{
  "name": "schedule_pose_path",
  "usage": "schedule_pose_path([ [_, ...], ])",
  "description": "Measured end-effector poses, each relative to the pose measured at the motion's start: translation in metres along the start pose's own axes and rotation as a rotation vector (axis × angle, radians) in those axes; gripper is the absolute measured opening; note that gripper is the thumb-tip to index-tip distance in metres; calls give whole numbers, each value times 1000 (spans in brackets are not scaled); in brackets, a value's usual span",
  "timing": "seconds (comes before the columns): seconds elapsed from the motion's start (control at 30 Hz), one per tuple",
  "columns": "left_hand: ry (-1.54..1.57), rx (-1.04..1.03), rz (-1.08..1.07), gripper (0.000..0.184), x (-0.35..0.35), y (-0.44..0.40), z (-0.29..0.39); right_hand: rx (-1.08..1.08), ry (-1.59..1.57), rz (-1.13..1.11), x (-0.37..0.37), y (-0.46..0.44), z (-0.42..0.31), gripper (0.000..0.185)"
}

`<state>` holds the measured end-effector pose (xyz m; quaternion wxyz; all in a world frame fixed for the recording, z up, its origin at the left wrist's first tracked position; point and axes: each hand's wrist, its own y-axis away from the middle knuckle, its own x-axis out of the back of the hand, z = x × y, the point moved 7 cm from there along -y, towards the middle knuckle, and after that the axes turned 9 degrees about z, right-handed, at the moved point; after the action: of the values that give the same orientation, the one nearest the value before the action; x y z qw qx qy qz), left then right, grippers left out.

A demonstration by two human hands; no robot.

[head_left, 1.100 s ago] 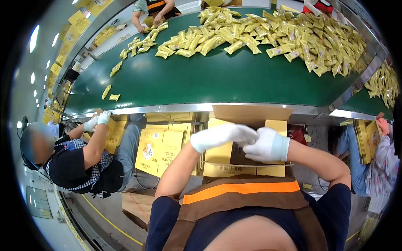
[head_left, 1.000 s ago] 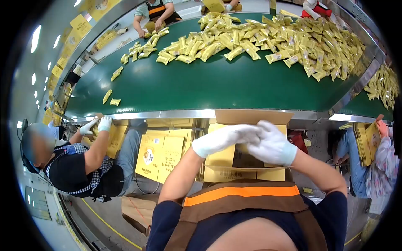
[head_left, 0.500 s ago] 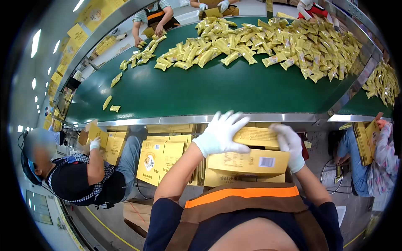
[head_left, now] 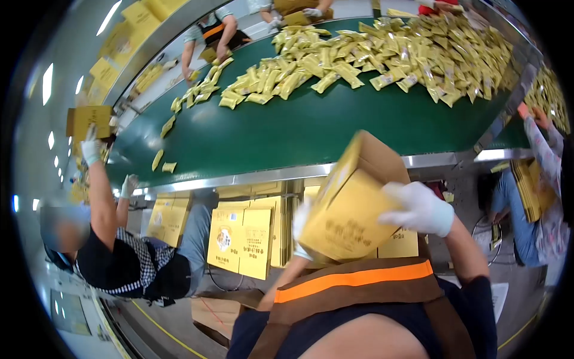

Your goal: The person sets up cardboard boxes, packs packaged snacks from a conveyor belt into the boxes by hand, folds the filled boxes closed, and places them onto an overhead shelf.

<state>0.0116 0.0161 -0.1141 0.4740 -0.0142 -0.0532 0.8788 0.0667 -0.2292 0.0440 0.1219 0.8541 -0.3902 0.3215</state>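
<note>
Tilted between my hands is a yellow cardboard box (head_left: 350, 218) with dark printing, its brown inside showing at the upper right. My right hand (head_left: 421, 209), in a white glove, grips its right side, fingers lying on the printed face. On the opposite side my gloved left hand (head_left: 302, 227) holds the box's edge; it is blurred and partly hidden. Flat folded cartons (head_left: 242, 239) stand in a stack left of the box. Another printed carton (head_left: 399, 244) shows beneath my right hand.
A green conveyor belt (head_left: 257, 134) with a metal edge runs ahead, heaped with yellow wrapped packets (head_left: 418, 57). At left a person (head_left: 110, 239) raises a carton (head_left: 89, 122). Other people work across the belt and at right. An open brown box (head_left: 218, 311) sits on the floor.
The box has come up and tilted between my hands. My left hand, earlier spread over it, is now at its left side. The person at left has raised a carton.
</note>
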Motion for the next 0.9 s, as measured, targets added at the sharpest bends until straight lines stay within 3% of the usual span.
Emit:
schedule_pose_path([
  [0.07, -51, 144, -96, 38, -1, 13, -41, 244, 402, -298, -37, -4, -22, 29],
  [0.1, -137, 174, -160, 38, 4, 9, -53, 293, 418, -357, -55, -5, -17, 28],
  [0.13, -356, 92, -230, 38, 14, -1, -56, 330, 424, -415, -76, -3, -7, 26],
  [0.2, -899, -322, -269, 39, 27, -31, -29, 274, 439, -500, -94, -5, -1, 24],
  [0.27, -736, -646, -94, 40, 13, -46, 63, 264, 454, -440, -108, -10, -6, 22],
  [0.3, -561, -628, -100, 41, -9, -43, 114, 267, 462, -458, -118, -14, -10, 23],
  [0.33, -414, -479, -229, 45, -28, -41, 136, 284, 467, -478, -127, -20, -17, 24],
  [0.4, -858, -843, -459, 54, -77, -15, 154, 222, 376, -556, -118, -21, -25, 34],
  [0.47, -1248, -796, -598, 65, -82, -12, 108, 98, 119, -371, -81, -11, -9, 40],
  [0.5, -1248, -754, -612, 69, -70, -23, 103, 159, 41, -67, -71, -16, 9, 52],
  [0.53, -1101, -751, -612, 71, -65, -24, 104, 306, 212, 332, -62, -7, 16, 59],
  [0.6, -1045, -582, -604, 78, -50, -24, 63, 157, 623, 285, -68, 4, 33, 60],
  [0.63, -733, -440, -637, 83, -39, -24, 33, 122, 648, 359, -60, 8, 33, 58],
  [0.67, -585, -264, -662, 84, -35, -18, 23, 79, 670, 447, -49, 10, 32, 56],
  [0.7, -588, -262, -635, 83, -39, -17, 22, 34, 700, 525, -39, 13, 34, 55],
  [0.8, -579, -208, -563, 80, -42, -16, 12, -330, -123, 607, -41, 17, 90, 56],
  [0.83, -579, -186, -537, 79, -38, -15, 10, -216, -323, 556, -47, 13, 101, 61],
  [0.9, -484, -123, -499, 76, -31, -14, 1, -248, -470, 578, -60, 14, 122, 62],
])
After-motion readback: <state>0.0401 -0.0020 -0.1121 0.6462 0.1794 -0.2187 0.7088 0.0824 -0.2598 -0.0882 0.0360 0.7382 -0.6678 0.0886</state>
